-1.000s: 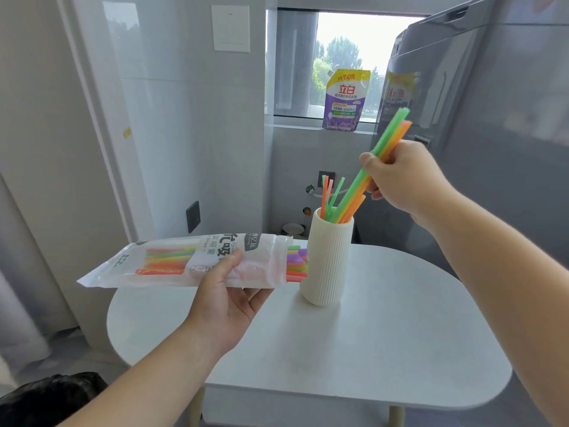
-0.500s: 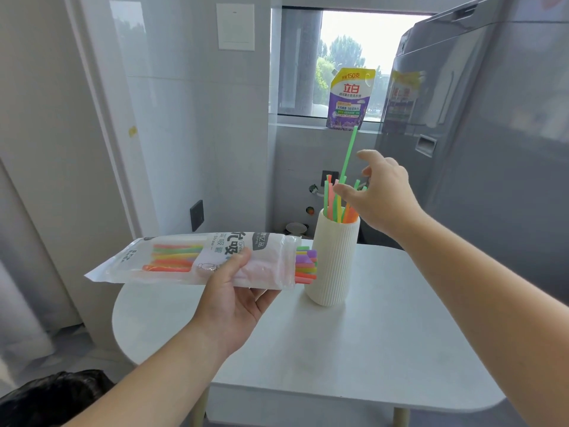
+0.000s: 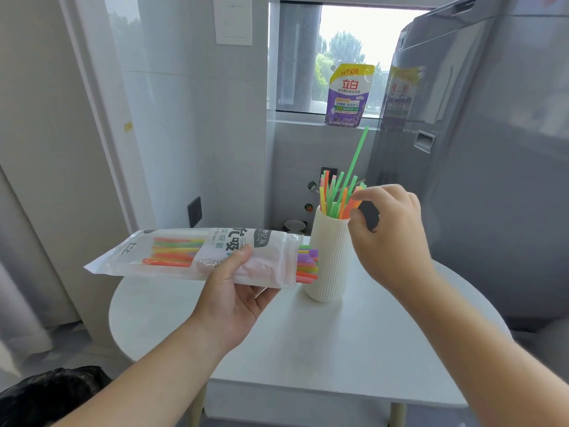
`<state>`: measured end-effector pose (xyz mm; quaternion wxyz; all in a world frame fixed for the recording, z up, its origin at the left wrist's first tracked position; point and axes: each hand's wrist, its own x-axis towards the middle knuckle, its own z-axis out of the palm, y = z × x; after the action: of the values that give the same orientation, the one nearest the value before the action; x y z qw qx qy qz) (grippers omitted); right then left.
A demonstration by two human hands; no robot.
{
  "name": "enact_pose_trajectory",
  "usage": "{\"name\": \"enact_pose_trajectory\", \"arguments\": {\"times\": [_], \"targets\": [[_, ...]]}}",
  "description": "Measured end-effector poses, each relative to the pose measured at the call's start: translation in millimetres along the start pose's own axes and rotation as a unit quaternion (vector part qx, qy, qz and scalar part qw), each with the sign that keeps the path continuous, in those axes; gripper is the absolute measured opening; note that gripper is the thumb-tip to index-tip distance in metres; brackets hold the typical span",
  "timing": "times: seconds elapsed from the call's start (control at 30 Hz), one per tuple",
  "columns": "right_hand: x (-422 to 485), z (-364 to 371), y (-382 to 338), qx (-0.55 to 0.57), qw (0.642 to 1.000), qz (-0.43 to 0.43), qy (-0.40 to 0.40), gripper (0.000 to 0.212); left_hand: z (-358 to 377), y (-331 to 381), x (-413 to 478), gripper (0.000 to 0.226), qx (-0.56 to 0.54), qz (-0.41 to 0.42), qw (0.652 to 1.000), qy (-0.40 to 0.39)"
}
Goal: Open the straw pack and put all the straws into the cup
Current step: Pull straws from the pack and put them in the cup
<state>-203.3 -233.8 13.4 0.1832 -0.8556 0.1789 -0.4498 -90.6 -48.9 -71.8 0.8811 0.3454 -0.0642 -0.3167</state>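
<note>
On the white round-ended table [image 3: 277, 334] in front of me stands a ribbed cream cup [image 3: 329, 257], upright, near the far edge. Coloured straws [image 3: 335, 198] fan out of its mouth, and one long green straw [image 3: 355, 158] sticks up well above the others, tilted right. My left hand [image 3: 234, 291] grips the straw pack [image 3: 197, 257] from below, thumb pressed on top, holding it roughly level above the table with its open end just beside the cup; purple, green, yellow and orange straw ends [image 3: 308, 263] poke out there. My right hand [image 3: 391, 235] hovers at the cup's right rim, fingers loosely curled and parted, fingertips at the straw tops; I cannot tell whether they pinch any.

Behind the table, pale grey tiled walls meet a window ledge where a purple detergent pouch [image 3: 349, 95] stands. A grey appliance [image 3: 477, 149] fills the right side. A dark wall socket [image 3: 194, 211] sits left of the cup, and a black bag [image 3: 52, 396] lies on the floor at lower left.
</note>
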Motion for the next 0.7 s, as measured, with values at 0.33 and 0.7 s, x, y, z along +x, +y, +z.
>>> {"name": "enact_pose_trajectory", "arguments": {"times": [0.33, 0.7], "targets": [[76, -9, 3, 0.142, 0.977, 0.157, 0.005, 0.065, 4, -3, -2, 0.053, 0.006, -0.006, 1.000, 0.002], [112, 9, -5, -0.036, 0.994, -0.009, -0.101, 0.027, 6, -2, -3, 0.061, 0.011, -0.008, 1.000, 0.001]]}}
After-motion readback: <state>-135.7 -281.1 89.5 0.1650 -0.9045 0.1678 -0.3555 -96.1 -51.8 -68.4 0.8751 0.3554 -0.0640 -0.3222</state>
